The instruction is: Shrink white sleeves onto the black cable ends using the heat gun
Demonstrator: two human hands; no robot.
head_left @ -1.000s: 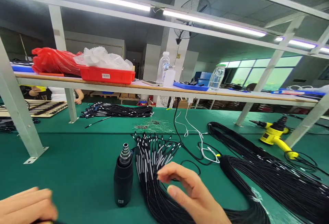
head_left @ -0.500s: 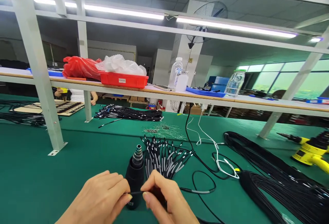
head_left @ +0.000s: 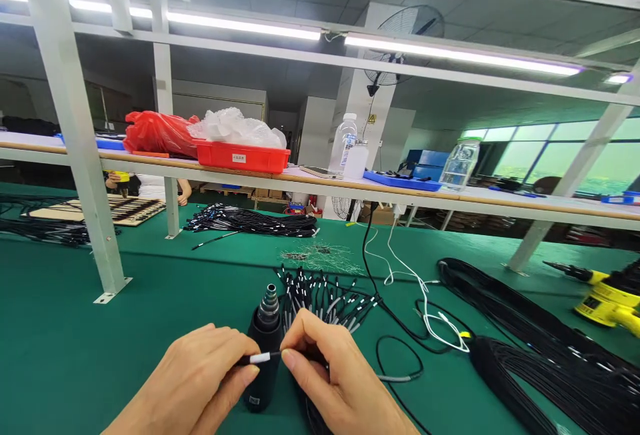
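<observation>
Both of my hands meet low in the middle of the head view, over a green table [head_left: 150, 302]. My left hand [head_left: 200, 382] pinches the end of a thin black wire with a white sleeve [head_left: 261, 358]. My right hand [head_left: 330, 382] pinches the same wire just to the right of the sleeve. Right behind my fingers stands an upright black heat tool [head_left: 265, 335] with a stepped metal nozzle. A fanned bundle of black wires with white tips [head_left: 325, 298] lies behind and under my right hand.
Thick coils of black cable [head_left: 540, 348] lie to the right, with a yellow power tool [head_left: 605, 298] beyond. White and black cords [head_left: 400, 268] trail across the middle. A white post [head_left: 85, 175] stands at left. A shelf holds a red tray [head_left: 243, 155] and bottles [head_left: 345, 142]. Another person's arms [head_left: 145, 185] show behind it.
My hands came together from apart and took hold of one wire in front of the heat tool. The white sleeve now shows between my fingertips.
</observation>
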